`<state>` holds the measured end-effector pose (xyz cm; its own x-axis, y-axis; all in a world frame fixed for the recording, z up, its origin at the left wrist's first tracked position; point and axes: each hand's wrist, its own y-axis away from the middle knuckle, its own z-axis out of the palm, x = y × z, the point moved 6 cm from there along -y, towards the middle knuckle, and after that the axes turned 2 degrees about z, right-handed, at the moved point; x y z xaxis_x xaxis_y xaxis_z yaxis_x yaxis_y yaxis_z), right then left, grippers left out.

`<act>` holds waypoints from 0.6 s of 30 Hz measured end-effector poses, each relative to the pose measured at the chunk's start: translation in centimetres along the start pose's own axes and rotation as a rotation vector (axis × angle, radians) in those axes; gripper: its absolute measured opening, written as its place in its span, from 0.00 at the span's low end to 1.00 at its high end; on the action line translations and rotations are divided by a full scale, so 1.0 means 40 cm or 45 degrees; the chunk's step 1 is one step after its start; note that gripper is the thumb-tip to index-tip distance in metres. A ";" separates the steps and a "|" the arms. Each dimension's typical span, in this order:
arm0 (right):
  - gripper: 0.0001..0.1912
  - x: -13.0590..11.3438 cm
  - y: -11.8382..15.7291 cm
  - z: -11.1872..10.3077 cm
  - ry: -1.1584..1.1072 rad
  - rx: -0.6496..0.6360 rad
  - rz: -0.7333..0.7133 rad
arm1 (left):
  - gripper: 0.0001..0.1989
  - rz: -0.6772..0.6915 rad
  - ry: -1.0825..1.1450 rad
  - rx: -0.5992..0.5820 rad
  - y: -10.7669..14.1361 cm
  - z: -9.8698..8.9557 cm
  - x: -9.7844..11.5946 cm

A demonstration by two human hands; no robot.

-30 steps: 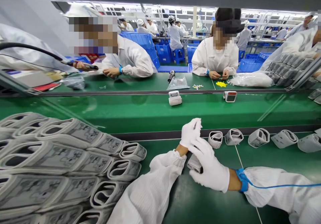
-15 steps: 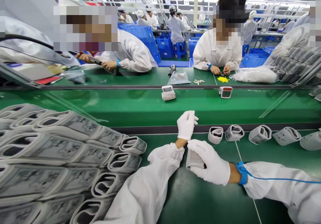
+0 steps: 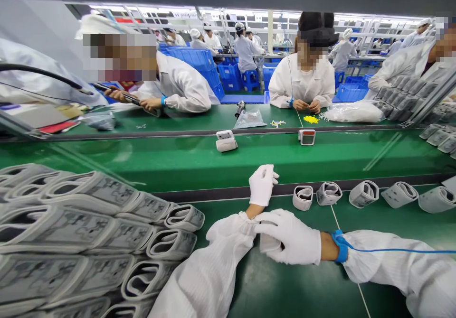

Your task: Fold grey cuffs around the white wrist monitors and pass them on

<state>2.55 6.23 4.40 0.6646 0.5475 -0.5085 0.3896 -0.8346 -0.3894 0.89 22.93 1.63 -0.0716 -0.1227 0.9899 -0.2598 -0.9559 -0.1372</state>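
A pale grey, rolled fabric cuff (image 3: 270, 243) sits on the dark green workbench (image 3: 278, 294), beneath the right hand, mostly covered, so only its smooth outer face and a dark gap near the thumb show. Five similar light grey rolled cuffs (image 3: 364, 194) stand in a row along the far edge to the right, their coiled ends showing as loops (the leftmost is plainer than its printed neighbour).

The white-gloved right hand (image 3: 290, 237) is curved around the covered cuff, fingers over its top and thumb along the near side, gripping it; a bright blue wrist strap (image 3: 341, 246) with a cord circles that wrist. Its fingertips overlap the white left sleeve (image 3: 228, 247) in view. The white-gloved left hand (image 3: 262, 185) reaches over the dark rail with fingers bent; its palm is hidden, so whether it holds anything cannot be told.

Layered grey printed cuffs (image 3: 89, 232) fill the bench's left side. Beyond the green belt (image 3: 178, 161), a clear plastic bag (image 3: 251, 118) lies on the opposite bench, its contents unclear. A larger translucent white bag (image 3: 354, 111) bulges with pale, unidentifiable contents beside small yellow pieces (image 3: 311, 119). Farther back stand blue plastic crates (image 3: 230, 77), their insides hidden.
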 end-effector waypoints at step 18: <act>0.29 -0.035 0.015 -0.029 0.020 0.236 -0.246 | 0.13 0.000 -0.021 -0.016 -0.006 -0.001 -0.008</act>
<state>2.59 4.88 5.76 0.5998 0.6933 -0.3995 0.3876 -0.6885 -0.6130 0.94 23.23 1.33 -0.0556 -0.1271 0.9903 -0.2718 -0.9525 -0.1375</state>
